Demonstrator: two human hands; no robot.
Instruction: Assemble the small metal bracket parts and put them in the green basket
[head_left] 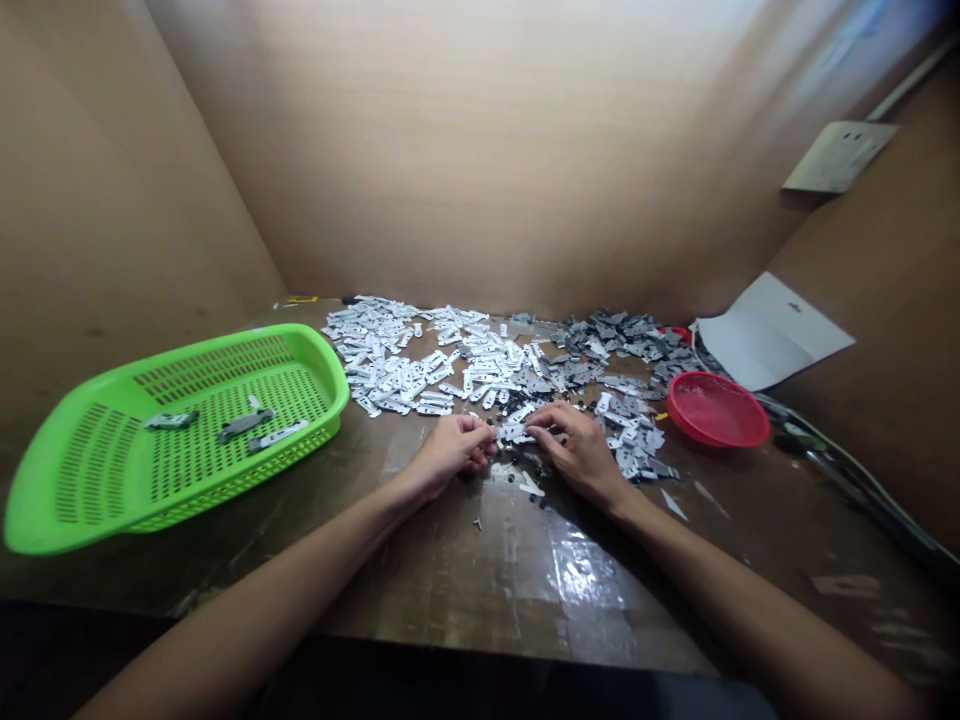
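A wide heap of small flat metal pieces (450, 365) lies across the back of the brown table (480, 580). At the heap's near edge my left hand (454, 450) and my right hand (574, 450) rest close together. Both have their fingers curled in a pinch around a small metal piece (514, 432) held between them. A few loose pieces and tiny dark parts (529, 488) lie on the table just below my hands.
A green slotted basket (90, 500) at the left holds three assembled metal parts (244, 425). A shallow red bowl (716, 408) stands at the right, with a white sheet (765, 330) behind it. Cardboard walls enclose the table. Cables (862, 480) run along the right side.
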